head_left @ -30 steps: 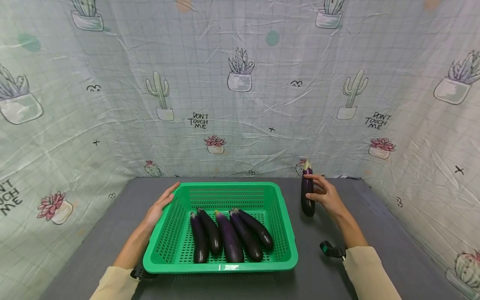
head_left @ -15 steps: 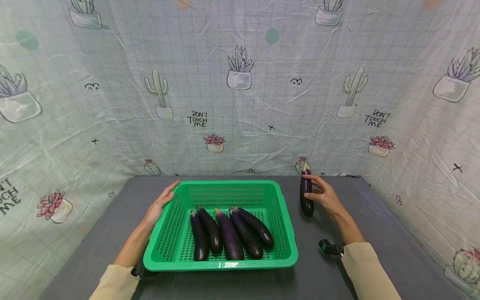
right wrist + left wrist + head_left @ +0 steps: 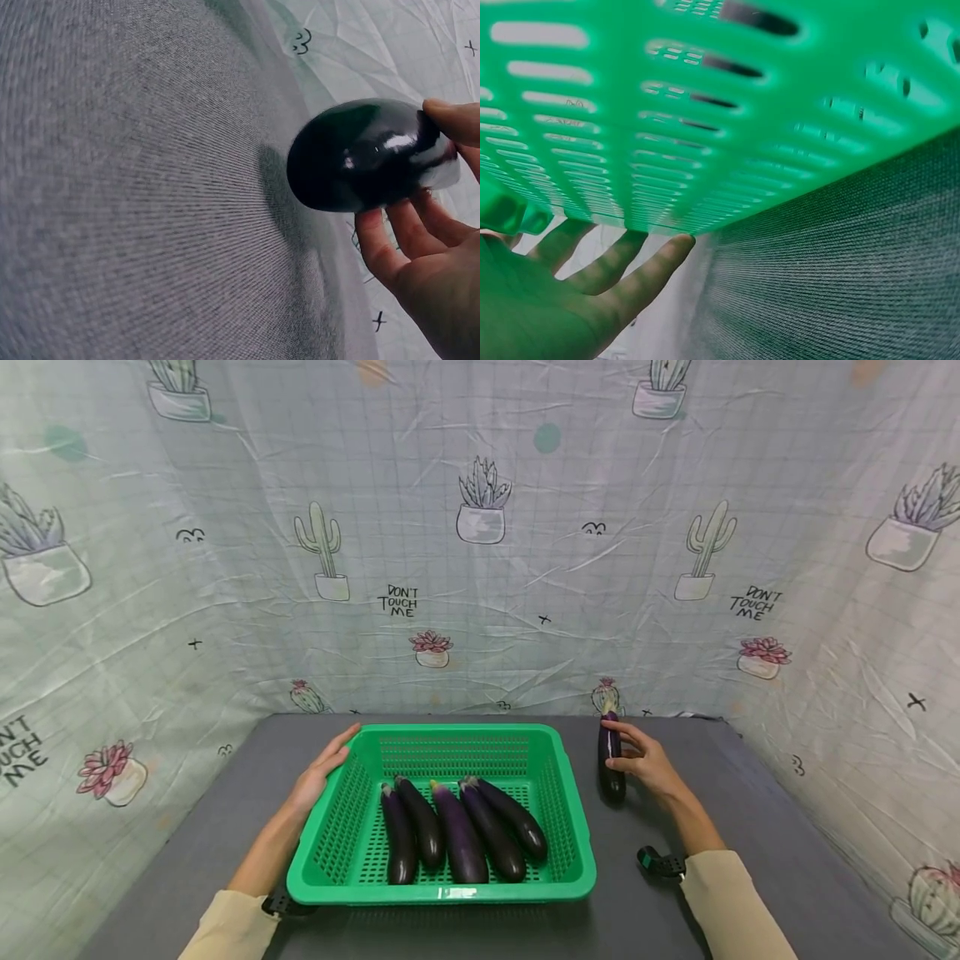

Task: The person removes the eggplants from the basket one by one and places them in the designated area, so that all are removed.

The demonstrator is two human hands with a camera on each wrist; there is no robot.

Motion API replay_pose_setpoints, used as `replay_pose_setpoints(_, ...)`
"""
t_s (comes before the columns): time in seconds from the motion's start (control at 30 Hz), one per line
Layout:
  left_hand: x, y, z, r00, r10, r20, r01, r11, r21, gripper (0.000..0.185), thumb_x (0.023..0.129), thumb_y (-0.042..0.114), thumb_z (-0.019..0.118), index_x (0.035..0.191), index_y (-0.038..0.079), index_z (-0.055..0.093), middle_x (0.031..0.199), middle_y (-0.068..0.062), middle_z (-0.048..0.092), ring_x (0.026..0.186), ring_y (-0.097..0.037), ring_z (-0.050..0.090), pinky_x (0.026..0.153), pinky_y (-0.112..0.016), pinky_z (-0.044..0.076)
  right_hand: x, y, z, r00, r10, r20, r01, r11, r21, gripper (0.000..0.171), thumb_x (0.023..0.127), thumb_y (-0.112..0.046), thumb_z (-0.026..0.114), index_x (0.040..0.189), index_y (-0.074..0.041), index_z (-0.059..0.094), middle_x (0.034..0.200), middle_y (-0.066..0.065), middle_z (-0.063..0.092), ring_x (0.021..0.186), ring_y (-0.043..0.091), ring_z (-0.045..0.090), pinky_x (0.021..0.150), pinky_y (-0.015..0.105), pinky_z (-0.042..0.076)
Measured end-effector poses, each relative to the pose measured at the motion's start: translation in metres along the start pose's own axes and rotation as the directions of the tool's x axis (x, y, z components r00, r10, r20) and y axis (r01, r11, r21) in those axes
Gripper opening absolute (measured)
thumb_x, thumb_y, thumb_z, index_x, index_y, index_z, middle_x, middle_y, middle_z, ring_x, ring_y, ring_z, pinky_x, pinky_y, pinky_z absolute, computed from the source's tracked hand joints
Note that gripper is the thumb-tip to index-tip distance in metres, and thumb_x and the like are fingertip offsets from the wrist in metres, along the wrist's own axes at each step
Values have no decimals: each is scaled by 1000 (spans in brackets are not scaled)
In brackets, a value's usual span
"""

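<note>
A dark purple eggplant (image 3: 610, 762) is gripped by my right hand (image 3: 647, 766), to the right of the green plastic basket (image 3: 576, 835). Its pale stem end points away from me toward the curtain. In the right wrist view, thumb and fingers pinch the eggplant (image 3: 360, 157) from opposite sides, its rounded end facing the camera over a shadow on the tabletop. Several more eggplants (image 3: 457, 835) lie side by side in the basket, stems mostly toward the far side. My left hand (image 3: 313, 777) rests with extended fingers along the basket's left wall, seen from outside in the left wrist view.
The grey tabletop (image 3: 645, 910) surrounds the basket. A pale curtain (image 3: 480, 685) printed with cacti closes off the back and both sides. Black straps with small devices (image 3: 660, 862) sit at my wrists.
My right hand and its eggplant have come slightly nearer to me and a little to the left, the stem end dropping lower in view. The left hand and the basket stay put.
</note>
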State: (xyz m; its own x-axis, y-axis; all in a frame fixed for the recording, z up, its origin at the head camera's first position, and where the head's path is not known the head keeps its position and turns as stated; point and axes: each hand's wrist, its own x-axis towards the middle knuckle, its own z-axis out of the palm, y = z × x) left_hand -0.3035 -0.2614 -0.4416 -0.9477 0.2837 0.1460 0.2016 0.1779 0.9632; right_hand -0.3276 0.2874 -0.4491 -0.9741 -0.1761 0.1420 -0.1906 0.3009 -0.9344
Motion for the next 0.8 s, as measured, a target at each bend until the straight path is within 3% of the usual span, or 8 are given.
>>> replay_pose_setpoints(0.1, -1, 1, 0, 1000, -9, -2, 9, 1000, 2, 59, 116, 30, 24, 167, 5, 9, 173, -21, 2, 158, -45, 7, 110, -23, 32, -1, 1, 0, 1000, 9, 2, -9, 1000, -1, 70, 96, -4, 70, 159, -9, 40, 156, 34, 39, 125, 45, 59, 85, 31, 58)
replay_pose_setpoints(0.27, 0, 0, 0, 1000, 6, -3, -6, 1000, 14, 58, 116, 28, 23, 166, 3, 10, 173, -22, 2, 158, -47, 5, 120, -49, 23, 0, 4, -1, 1000, 27, 6, -27, 1000, -6, 67, 97, -5, 69, 158, -8, 41, 154, 35, 40, 127, 47, 57, 87, 36, 58)
replay_pose_setpoints(0.33, 1, -2, 0, 1000, 9, -1, -9, 1000, 15, 58, 116, 28, 23, 166, 2, 10, 173, -22, 2, 157, -48, 6, 120, -53, 21, 0, 5, -2, 999, 33, 5, -33, 999, -10, 66, 98, -6, 68, 158, -7, 40, 155, 35, 39, 127, 48, 56, 86, 36, 57)
replay_pose_setpoints(0.4, 1, -2, -1, 1000, 16, 6, -16, 1000, 22, 58, 116, 28, 23, 166, 1, 9, 173, -24, 1, 157, -49, 5, 119, -50, 23, 1, 6, -3, 999, 38, -2, -38, 999, -15, 66, 98, -6, 68, 158, -8, 41, 155, 35, 39, 127, 48, 56, 86, 35, 56)
replay_pose_setpoints(0.5, 0, -2, 0, 1000, 17, 8, -17, 1000, 19, 59, 116, 29, 23, 166, 2, 9, 172, -24, 0, 157, -46, 10, 116, -34, 29, 2, 7, -3, 999, 45, 0, -45, 999, -26, 67, 98, -6, 67, 159, -10, 40, 156, 35, 38, 128, 47, 55, 85, 34, 54)
replay_pose_setpoints(0.6, -1, -1, -1, 1000, 9, 15, -9, 1000, -4, 59, 116, 30, 23, 167, 3, 8, 173, -23, 1, 152, -23, 31, 107, -17, 37, 2, 8, -3, 998, 56, 4, -56, 998, -40, 69, 97, -5, 67, 160, -12, 39, 158, 34, 35, 128, 48, 55, 82, 35, 50)
replay_pose_setpoints(0.7, -2, 0, -1, 1000, 4, 19, -3, 999, -44, 59, 116, 31, 23, 167, 4, 7, 173, -23, 2, 134, 6, 42, 100, -8, 42, 3, 7, -3, 998, 67, 6, -67, 996, -53, 70, 97, -5, 67, 161, -13, 39, 159, 34, 34, 129, 48, 55, 79, 35, 47)
replay_pose_setpoints(0.8, -3, 0, -1, 1000, 6, 23, -5, 998, -65, 60, 116, 31, 23, 167, 4, 6, 172, -25, 3, 124, 17, 45, 98, -7, 44, 3, 8, -2, 997, 70, 11, -69, 994, -80, 67, 98, -8, 68, 159, -11, 41, 160, 35, 32, 133, 51, 52, 83, 39, 51)
